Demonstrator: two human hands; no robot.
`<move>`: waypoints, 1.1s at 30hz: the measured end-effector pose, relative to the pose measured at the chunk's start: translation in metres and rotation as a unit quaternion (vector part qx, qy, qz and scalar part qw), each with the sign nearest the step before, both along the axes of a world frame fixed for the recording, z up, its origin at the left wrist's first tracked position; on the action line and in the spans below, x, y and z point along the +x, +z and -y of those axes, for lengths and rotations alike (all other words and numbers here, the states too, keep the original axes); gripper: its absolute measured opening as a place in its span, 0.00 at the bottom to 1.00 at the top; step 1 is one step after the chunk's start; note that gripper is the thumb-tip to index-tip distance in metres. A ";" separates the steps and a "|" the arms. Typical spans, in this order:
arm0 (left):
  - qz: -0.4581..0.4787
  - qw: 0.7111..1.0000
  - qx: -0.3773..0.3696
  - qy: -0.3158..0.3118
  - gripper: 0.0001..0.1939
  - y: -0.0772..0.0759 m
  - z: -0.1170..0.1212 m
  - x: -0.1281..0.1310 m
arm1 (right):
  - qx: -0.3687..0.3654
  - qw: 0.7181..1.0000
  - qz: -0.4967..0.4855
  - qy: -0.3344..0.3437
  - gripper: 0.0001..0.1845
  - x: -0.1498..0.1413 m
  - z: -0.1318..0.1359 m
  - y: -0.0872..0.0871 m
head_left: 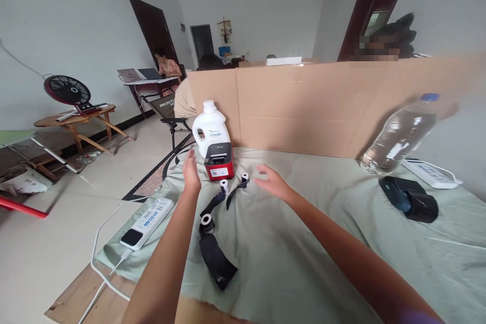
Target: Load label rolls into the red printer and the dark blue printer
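Note:
My left hand (191,171) is raised beside a small red and black label printer (219,168), fingers stretched upward and holding nothing. On the other side, my right hand (274,183) reaches in with its fingers apart and nothing in them. Between my hands stand two small rolls of black strip with white cores, a left roll (224,187) and a right roll (244,178), each trailing a loose tail. Closer to me lies a larger black roll (206,220), its wide strip unrolled toward me. Behind the printer stands a white handled jug (211,124).
A cardboard panel (296,106) borders the back of the cloth-covered table (296,263). A white power strip (148,223) with a cable lies at left. At right are a large water bottle (402,134), another power strip (431,173) and a black item (409,200). People sit beyond.

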State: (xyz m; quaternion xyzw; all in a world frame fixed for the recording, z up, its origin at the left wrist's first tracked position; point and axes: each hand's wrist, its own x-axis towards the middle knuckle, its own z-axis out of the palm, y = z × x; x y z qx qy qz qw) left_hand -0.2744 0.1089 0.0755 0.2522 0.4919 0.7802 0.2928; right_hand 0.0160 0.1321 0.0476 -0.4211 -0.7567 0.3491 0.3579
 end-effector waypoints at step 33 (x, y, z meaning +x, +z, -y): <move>-0.637 0.492 0.071 -0.589 0.36 -0.067 0.219 0.386 | -0.162 0.823 0.265 -0.475 0.65 0.366 0.023 0.020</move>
